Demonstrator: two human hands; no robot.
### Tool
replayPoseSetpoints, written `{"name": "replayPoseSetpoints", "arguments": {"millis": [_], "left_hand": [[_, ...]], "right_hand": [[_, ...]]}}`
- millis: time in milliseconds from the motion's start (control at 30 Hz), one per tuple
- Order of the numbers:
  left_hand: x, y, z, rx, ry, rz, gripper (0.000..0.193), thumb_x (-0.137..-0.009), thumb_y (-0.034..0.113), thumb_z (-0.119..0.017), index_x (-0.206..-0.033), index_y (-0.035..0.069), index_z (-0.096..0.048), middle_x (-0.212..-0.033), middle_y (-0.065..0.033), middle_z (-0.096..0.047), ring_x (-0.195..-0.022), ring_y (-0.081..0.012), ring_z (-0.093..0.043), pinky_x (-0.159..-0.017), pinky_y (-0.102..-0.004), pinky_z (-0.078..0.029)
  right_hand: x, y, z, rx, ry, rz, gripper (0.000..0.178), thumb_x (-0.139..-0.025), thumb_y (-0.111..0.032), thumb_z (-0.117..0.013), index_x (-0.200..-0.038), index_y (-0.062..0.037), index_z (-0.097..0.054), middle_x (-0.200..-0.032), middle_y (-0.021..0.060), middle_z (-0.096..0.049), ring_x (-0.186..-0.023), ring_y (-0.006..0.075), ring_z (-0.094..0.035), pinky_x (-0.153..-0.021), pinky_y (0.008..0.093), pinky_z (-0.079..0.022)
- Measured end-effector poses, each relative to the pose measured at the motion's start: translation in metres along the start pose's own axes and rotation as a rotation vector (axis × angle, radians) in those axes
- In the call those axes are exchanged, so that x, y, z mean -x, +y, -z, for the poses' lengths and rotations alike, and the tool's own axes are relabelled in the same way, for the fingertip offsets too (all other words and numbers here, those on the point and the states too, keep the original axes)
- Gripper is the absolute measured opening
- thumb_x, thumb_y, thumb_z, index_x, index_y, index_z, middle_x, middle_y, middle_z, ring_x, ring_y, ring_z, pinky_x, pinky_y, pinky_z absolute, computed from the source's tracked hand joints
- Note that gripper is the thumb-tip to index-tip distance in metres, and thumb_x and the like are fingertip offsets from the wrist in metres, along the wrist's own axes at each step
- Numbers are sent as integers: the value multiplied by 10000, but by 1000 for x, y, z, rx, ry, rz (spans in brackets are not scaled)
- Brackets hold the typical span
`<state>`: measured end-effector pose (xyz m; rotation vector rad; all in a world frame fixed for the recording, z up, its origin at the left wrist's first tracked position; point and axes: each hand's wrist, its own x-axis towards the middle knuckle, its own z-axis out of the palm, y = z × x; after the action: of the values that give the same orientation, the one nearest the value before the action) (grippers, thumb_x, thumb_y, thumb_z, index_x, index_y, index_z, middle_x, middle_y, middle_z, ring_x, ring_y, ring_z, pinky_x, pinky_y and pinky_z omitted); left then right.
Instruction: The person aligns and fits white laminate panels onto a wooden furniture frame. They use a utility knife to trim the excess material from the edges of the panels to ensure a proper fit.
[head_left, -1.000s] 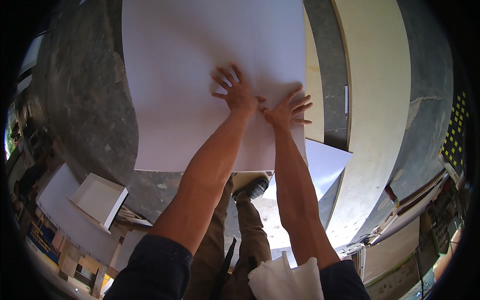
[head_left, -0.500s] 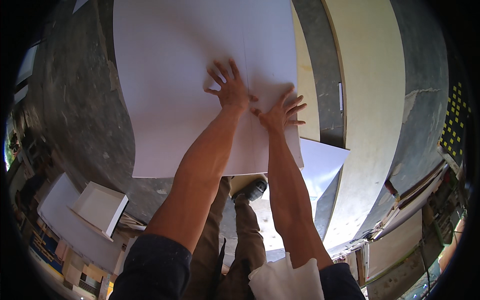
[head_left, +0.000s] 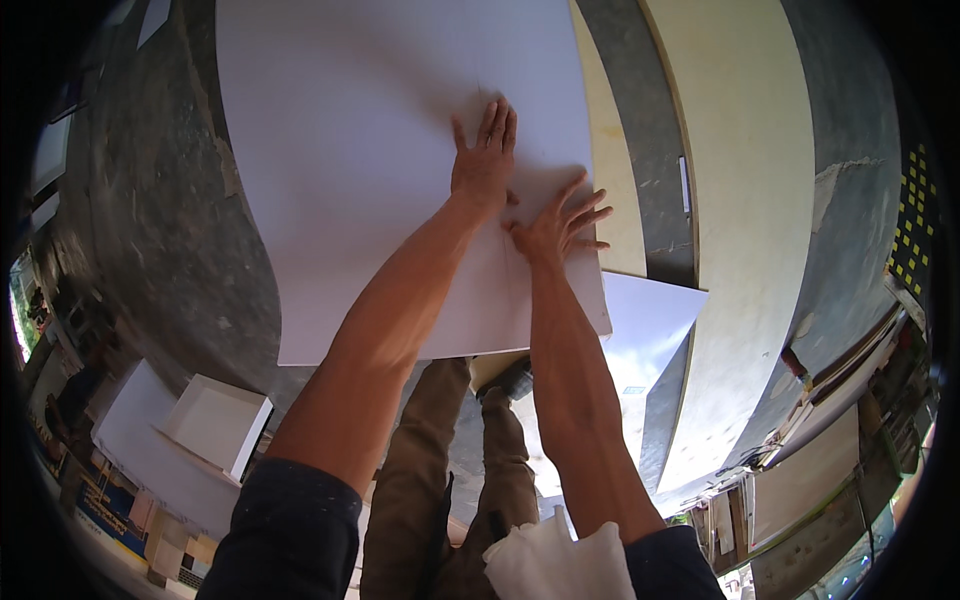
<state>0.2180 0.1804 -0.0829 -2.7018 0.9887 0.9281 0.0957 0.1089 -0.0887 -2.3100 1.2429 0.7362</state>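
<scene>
A large white sheet (head_left: 350,200) stretches out in front of me, with a faint line running along it under my hands. Both my hands press on its face. My left hand (head_left: 484,165) lies flat near that line, its fingers pointing away from me and the thumb out to the side. Close by on the right, my right hand (head_left: 552,228) is spread wide, its fingertips reaching the sheet's right edge. Neither hand grips anything. A smaller white sheet (head_left: 650,325) sticks out from beneath the large one at the lower right.
A long pale board (head_left: 745,180) lies on the grey floor (head_left: 640,130) to the right. Another pale strip (head_left: 612,150) shows beside the sheet. At lower left stands a white open box (head_left: 215,425). A white cloth (head_left: 560,565) hangs near my right arm. Stacked panels (head_left: 810,480) lean at lower right.
My left hand has slid slightly right and away from me along the sheet, its fingers drawing closer together. My right hand stays spread in about the same place. The view has shifted a little.
</scene>
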Motion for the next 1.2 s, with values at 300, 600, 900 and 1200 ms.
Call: {"name": "replayPoseSetpoints", "arguments": {"millis": [300,600,900,1200], "left_hand": [[-11,12,-1,-37,-79,70,1439,-672,499,-930,-1652,22,10,-1740,-168,14,-1610,-327,4,-1281,-589,-34],[-11,9,10,-121,-124,2,1402,-698,418,-930,-1654,32,19,-1717,-256,17,-1594,-418,-26,-1266,-625,-25],[-16,12,-57,-82,310,37,1339,-729,439,-899,-1668,86,-13,-1669,-370,18,-1542,-574,-24,-1190,-751,-110],[29,-35,-13,296,99,-136,1224,-718,461,-912,-1635,72,-201,-1693,-283,-101,-1547,-475,-190,-1192,-632,-290]], "right_hand": [[-9,-4,34,167,-40,175,1513,-618,-470,-975,-1648,-49,51,-1668,333,149,-1548,548,95,-1036,891,-124],[-12,-17,25,203,-78,120,1429,-694,-543,-903,-1641,-47,45,-1666,345,99,-1530,583,66,-984,922,-194],[-24,-11,-31,254,226,67,1505,-655,-621,-900,-1644,-61,86,-1662,348,131,-1530,581,100,-958,945,-118],[-33,37,46,-376,250,560,794,-826,-290,-868,-1499,-72,-507,-1618,260,-368,-1460,442,-419,-1187,635,-315]]}}
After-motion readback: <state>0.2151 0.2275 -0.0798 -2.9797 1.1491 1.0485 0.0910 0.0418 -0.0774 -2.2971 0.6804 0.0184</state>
